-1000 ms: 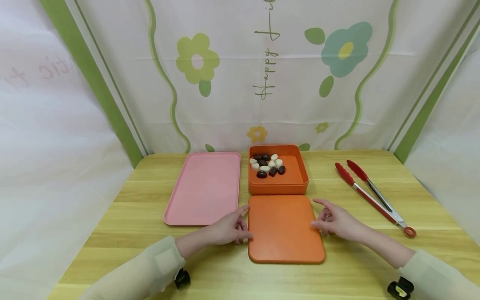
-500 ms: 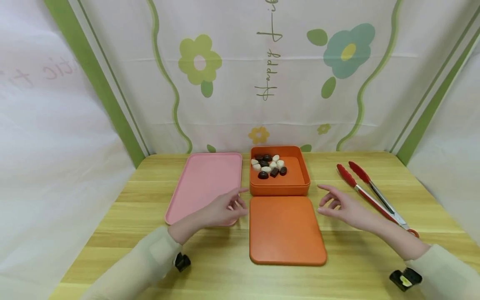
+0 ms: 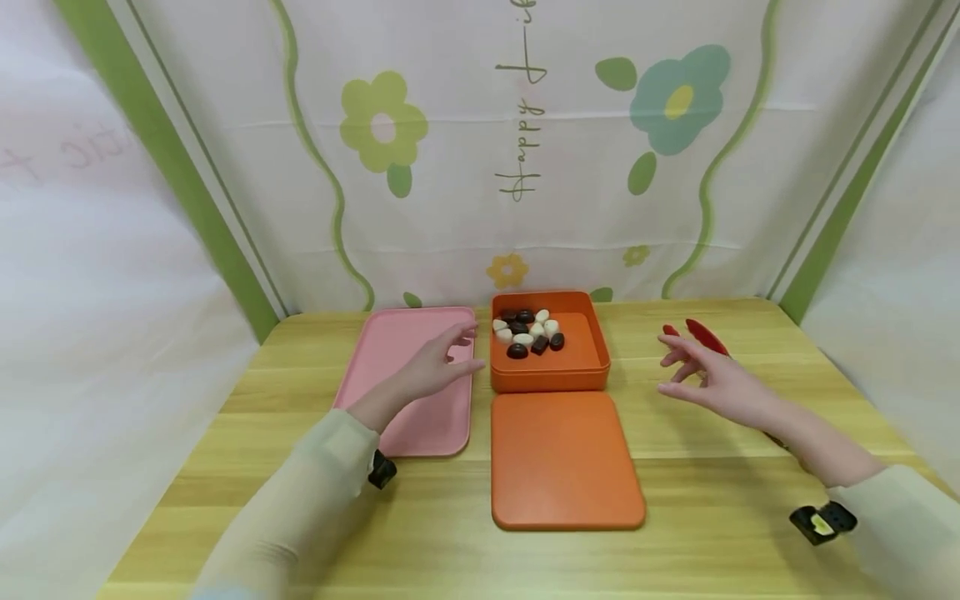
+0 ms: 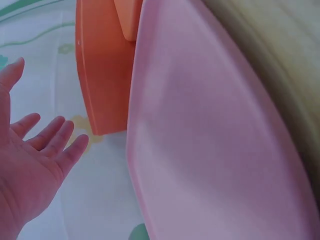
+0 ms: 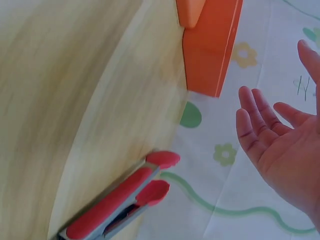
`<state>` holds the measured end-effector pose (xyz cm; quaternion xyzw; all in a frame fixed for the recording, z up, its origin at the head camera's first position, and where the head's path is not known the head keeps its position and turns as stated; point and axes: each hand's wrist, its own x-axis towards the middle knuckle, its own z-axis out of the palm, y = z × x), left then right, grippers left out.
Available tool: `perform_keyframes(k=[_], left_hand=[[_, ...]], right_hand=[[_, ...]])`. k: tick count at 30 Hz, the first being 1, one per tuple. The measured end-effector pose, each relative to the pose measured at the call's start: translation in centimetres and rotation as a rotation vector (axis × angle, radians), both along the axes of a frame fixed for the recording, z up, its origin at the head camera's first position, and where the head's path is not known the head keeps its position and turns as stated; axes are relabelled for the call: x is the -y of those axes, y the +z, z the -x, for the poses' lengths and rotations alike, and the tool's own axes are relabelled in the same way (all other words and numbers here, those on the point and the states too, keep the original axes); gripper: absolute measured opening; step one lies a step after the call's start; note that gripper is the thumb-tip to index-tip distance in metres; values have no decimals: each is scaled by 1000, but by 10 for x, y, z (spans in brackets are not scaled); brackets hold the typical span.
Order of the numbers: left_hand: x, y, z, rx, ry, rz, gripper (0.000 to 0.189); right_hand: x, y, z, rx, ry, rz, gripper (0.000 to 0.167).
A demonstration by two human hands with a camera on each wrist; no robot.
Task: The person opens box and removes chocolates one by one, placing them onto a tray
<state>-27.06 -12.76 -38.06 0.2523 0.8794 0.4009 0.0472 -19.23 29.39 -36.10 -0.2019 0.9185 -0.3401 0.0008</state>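
Both hands hang over the table with loosely bent, spread fingers and hold nothing. My left hand (image 3: 435, 367) is above the pink tray (image 3: 401, 333), its fingertips just left of the orange box (image 3: 551, 381). In that box, dark brown and white chocolate-like pieces (image 3: 522, 340) lie grouped at the left. My right hand (image 3: 716, 383) stands right of the box and partly covers the red-tipped tongs (image 3: 707, 335), which the right wrist view shows apart from the hand. The orange lid (image 3: 566, 462) lies flat in front of the box, touched by neither hand.
The wooden table (image 3: 420, 533) carries all these things. A white curtain (image 3: 465, 167) with printed flowers hangs right behind the table's far edge, with more white cloth at both sides.
Both hands have left the side edges of the lid, rising and moving forward and apart. The right hand now overlaps the tongs in the head view. Lid, box and tray stay put.
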Motion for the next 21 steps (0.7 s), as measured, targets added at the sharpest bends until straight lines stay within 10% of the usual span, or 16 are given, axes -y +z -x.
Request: perform_keyframes(k=[21], left_hand=[[-1,-28,41,191,-9,-103,74]], right_hand=[[-46,-11,33,-35,-125,-93,81]])
